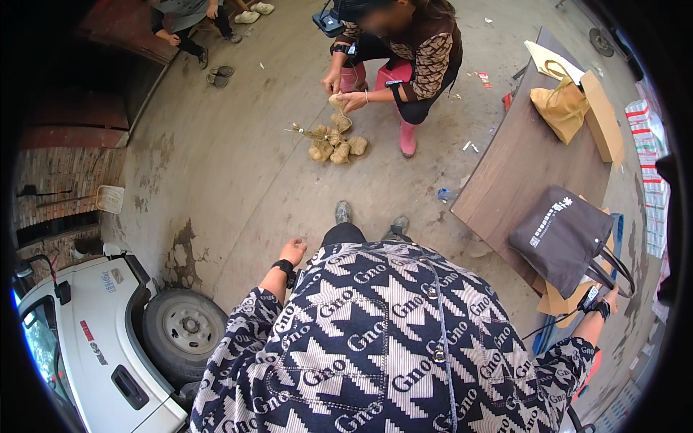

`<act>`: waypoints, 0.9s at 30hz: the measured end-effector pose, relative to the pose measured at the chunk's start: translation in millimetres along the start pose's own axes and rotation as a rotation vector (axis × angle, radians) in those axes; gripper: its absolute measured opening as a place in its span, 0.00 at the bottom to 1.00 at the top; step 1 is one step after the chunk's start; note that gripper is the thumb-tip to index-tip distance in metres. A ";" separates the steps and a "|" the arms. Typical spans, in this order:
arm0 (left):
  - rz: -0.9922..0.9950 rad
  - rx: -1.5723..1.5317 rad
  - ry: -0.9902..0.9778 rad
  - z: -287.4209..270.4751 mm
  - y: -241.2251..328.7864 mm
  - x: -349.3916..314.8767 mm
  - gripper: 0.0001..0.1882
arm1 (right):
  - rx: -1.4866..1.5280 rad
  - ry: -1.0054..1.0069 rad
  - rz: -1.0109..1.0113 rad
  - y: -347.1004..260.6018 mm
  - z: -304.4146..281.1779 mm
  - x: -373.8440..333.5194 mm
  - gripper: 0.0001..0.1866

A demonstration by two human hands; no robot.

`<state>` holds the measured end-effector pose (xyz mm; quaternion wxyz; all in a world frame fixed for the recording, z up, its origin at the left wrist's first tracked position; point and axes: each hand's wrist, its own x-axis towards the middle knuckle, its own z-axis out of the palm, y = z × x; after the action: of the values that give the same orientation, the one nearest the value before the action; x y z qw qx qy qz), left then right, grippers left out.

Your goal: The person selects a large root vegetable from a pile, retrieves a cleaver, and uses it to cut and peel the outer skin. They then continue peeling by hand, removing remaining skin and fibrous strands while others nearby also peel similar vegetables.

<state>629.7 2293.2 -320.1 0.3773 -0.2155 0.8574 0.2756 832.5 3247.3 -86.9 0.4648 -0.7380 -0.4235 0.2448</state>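
Note:
My left hand (pixel 294 250) hangs beside my body above the concrete floor, fingers loosely apart with nothing visible in them. At the right, my right hand (pixel 610 299) is closed at the strap of a dark grey tote bag (pixel 559 234), which lies on the brown table (pixel 498 169); its fingers are partly hidden. A person in pink boots squats ahead of me, both hands (pixel 344 94) on a tan, rounded bundle (pixel 336 102). Several similar sacking-like bundles (pixel 339 154) lie on the floor by the boots, with green sprigs (pixel 312 133) sticking out.
A white vehicle (pixel 101 346) with its wheel (pixel 185 328) stands close on my left. A yellow bag (pixel 561 108) and a cardboard piece (pixel 603 119) rest on the table's far end. Stacked white-and-red packs (pixel 647 166) line the right. Another person (pixel 189 18) sits at the far left, near shoes (pixel 219 75).

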 end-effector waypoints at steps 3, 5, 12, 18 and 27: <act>-0.001 -0.062 -0.001 -14.1 -2.9 -0.2 0.26 | -0.077 -0.005 -0.006 -6.6 -6.2 -7.3 0.60; -0.022 -0.132 0.008 -27.0 -3.4 7.2 0.25 | -0.177 0.034 -0.097 -11.9 -9.2 -7.2 0.60; 0.066 -0.064 -0.070 -73.8 1.6 66.4 0.25 | -0.351 0.172 -0.343 -31.0 -35.1 -47.1 0.59; 0.120 -0.103 -0.173 -117.1 10.2 151.1 0.24 | -0.589 0.043 -0.524 29.8 -71.1 -186.7 0.51; 0.104 0.102 -0.225 -193.3 -23.6 205.0 0.23 | -0.926 -1.649 -0.118 213.7 -40.2 -676.1 0.25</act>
<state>413.6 2119.4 -375.6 0.4667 -0.1189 0.8327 0.2731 595.3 2606.8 -281.7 -0.3084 -0.4207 -0.7101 0.4729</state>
